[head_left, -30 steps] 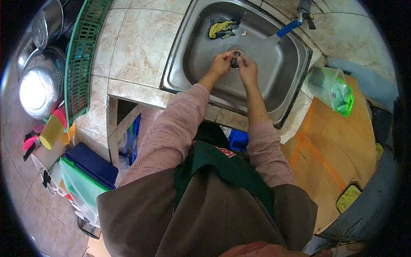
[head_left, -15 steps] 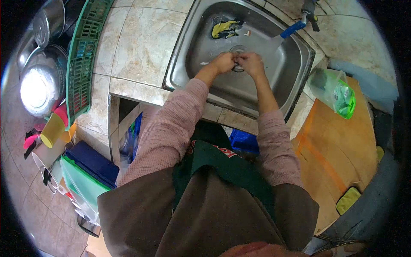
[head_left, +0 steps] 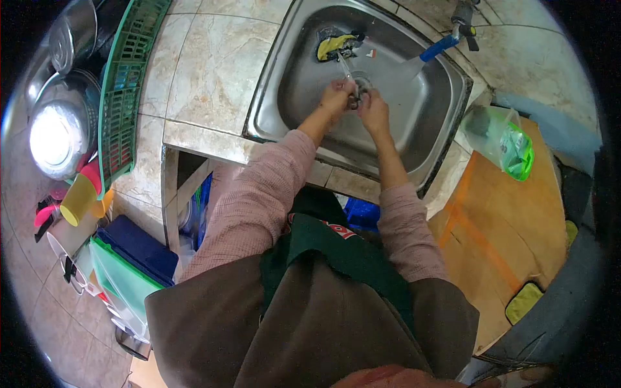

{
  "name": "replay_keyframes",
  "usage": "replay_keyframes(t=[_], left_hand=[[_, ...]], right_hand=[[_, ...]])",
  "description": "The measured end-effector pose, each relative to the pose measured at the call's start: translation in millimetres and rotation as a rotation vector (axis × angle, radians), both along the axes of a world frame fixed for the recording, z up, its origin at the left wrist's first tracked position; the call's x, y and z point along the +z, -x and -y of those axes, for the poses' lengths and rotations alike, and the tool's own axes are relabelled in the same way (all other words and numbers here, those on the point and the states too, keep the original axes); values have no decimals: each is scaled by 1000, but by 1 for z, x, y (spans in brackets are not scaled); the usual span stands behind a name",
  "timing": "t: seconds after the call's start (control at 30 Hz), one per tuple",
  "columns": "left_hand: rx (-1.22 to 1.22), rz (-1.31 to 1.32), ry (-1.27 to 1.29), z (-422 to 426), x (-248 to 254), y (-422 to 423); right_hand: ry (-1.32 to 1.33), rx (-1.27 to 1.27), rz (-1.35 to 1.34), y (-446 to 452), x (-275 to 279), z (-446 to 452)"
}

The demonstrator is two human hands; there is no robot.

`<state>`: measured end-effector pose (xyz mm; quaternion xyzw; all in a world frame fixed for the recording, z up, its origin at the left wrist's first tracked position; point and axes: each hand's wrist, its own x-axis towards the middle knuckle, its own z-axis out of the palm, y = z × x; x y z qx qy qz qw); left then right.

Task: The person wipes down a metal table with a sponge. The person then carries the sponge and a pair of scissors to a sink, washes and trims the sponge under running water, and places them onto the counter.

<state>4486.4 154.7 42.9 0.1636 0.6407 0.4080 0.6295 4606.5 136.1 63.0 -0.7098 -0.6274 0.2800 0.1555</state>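
Note:
Over the drain [head_left: 363, 80] of the steel sink [head_left: 414, 123], my left hand [head_left: 336, 98] and my right hand [head_left: 374, 112] are close together with fingers curled inward. Something small and dark shows between the fingertips; its kind cannot be made out. From the fingers of my left hand a thin, pale, shiny strip [head_left: 345, 64] points toward the far side of the basin. Near its far end lies a wet yellow-and-black sponge or cloth [head_left: 334, 47]. A small whitish scrap [head_left: 370, 53] rests beside that.
A tap with a blue hose end [head_left: 440, 48] reaches over the sink's right side, a pale water streak below it. Left on the tiled counter [head_left: 213, 71] stands a green plastic basket [head_left: 123, 97] near metal pots [head_left: 61, 129]. A clear green-rimmed container [head_left: 501, 142] sits at right.
My hands have shifted slightly toward me and turned. The pale strip now sticks out past my left hand, and my right hand has drawn lower. The sponge has stayed in place.

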Motion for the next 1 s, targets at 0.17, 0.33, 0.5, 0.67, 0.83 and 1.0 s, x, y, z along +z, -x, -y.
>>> replay_keyframes(t=[0.17, 0.33, 0.5, 0.67, 0.83, 1.0], left_hand=[[-191, 388, -37, 9, -3, 10], [-511, 304, 6, 5, 21, 30], [-414, 383, 97, 7, 31, 31], [-409, -15, 13, 7, 40, 49], [-413, -611, -332, 4, 49, 74], [-438, -626, -413, 8, 73, 96]], right_hand=[[52, 27, -9, 11, 11, 10], [56, 120, -64, -6, 29, 13], [149, 196, -261, -11, 27, 13], [81, 205, -391, -7, 5, -21], [-291, 346, -189, 45, -6, -65], [-284, 448, 160, 73, -38, -65]])
